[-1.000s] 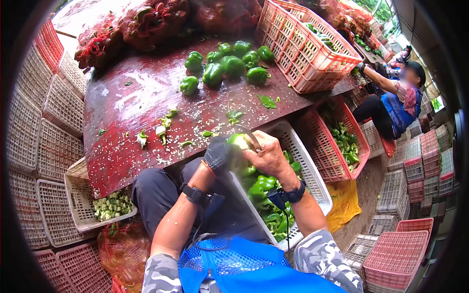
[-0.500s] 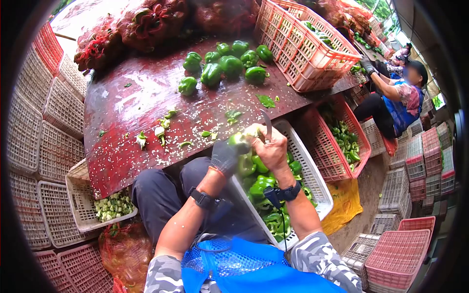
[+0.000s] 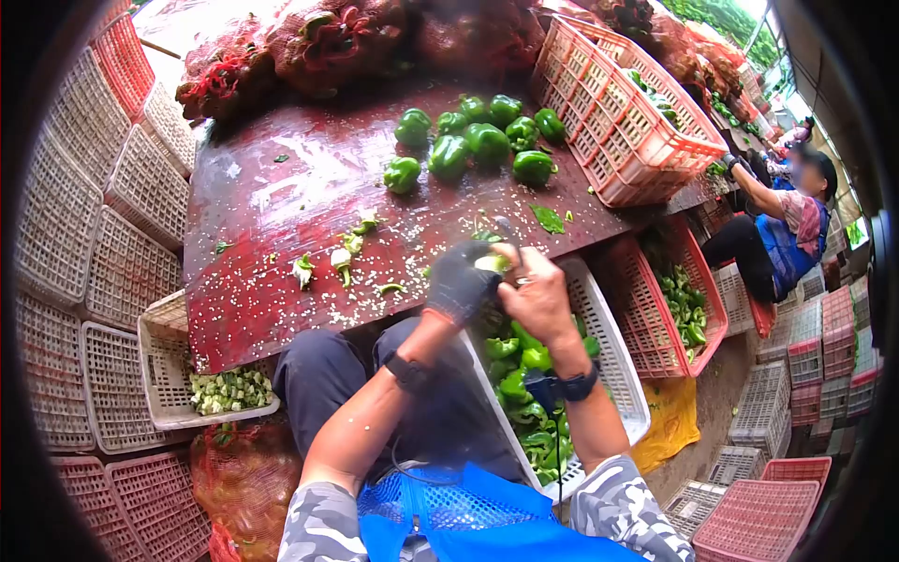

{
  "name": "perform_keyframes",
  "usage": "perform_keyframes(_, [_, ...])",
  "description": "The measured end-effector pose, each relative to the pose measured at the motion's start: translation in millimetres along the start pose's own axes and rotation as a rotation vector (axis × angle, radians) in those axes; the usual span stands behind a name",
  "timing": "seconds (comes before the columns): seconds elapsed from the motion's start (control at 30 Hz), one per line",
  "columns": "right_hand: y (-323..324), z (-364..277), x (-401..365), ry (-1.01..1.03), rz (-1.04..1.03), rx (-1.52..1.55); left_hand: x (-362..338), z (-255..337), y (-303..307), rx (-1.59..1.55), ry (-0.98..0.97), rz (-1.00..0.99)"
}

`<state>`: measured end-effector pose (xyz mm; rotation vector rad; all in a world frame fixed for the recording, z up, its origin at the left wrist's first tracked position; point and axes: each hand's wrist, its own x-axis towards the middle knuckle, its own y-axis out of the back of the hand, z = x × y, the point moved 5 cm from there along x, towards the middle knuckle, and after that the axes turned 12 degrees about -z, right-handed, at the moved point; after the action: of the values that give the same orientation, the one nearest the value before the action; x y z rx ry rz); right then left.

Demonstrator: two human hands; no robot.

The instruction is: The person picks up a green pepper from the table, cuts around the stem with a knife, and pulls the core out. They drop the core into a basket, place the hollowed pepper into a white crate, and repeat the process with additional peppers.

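My left hand (image 3: 461,284), in a dark glove, holds a piece of green pepper (image 3: 493,263) above the table's front edge. Close beside it, my bare right hand (image 3: 537,292) has its fingers closed round a knife, whose blurred blade (image 3: 507,230) points up. Both hands are over the near end of a white crate (image 3: 613,348) holding cut green peppers (image 3: 538,359). Several whole green peppers (image 3: 487,143) sit farther back on the red table (image 3: 272,201). Pale cores (image 3: 341,262) and scattered seeds lie left of my hands.
An orange crate (image 3: 623,117) stands on the table's right, a red crate (image 3: 709,290) below it. A white crate (image 3: 164,375) of cores is at left. Full net sacks (image 3: 337,42) line the back. Crates are stacked on both sides. Another person (image 3: 787,234) sits at right.
The view has shifted, so the table and crates appear farther right. My hands have come closer together, and my left hand has turned, now covering more of the pepper.
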<state>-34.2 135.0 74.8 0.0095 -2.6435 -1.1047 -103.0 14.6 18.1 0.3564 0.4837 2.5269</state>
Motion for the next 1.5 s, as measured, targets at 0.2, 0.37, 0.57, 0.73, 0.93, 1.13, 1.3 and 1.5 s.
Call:
perform_keyframes(0.2, [-41.4,10.4,54.7,0.173,-0.104,0.136,3.3,-71.1,110.4,0.341,0.15,0.151])
perform_keyframes(0.37, [26.0,127.0,119.6,-0.077,0.207,-0.299,-4.5,-106.0,181.4,0.458,0.234,0.417])
perform_keyframes(0.57, [52.3,148.7,155.1,-0.635,0.128,-0.254,1.0,-172.4,144.5,0.669,-0.01,0.526])
perform_keyframes(0.73, [50.1,219.6,175.2,-0.688,0.145,-0.517,6.9,-117.4,159.5,0.485,0.21,0.483])
perform_keyframes(0.93, [47.0,274.3,165.7,-0.469,0.114,-0.046,0.2,-92.4,157.5,0.365,0.048,0.576])
perform_keyframes(1.13, [7.9,65.6,110.0,-0.146,-0.048,0.457,7.7,-78.2,140.3,0.004,-0.238,0.448])
perform_keyframes(1.3, [-14.5,-2.2,48.4,0.12,-0.137,-0.015,6.7,-51.7,67.8,-0.726,0.112,-0.14])
perform_keyframes(1.5, [-12.6,-39.5,18.4,0.241,-0.148,-0.08,-18.7,-20.0,54.7,-0.259,-0.028,-0.033])
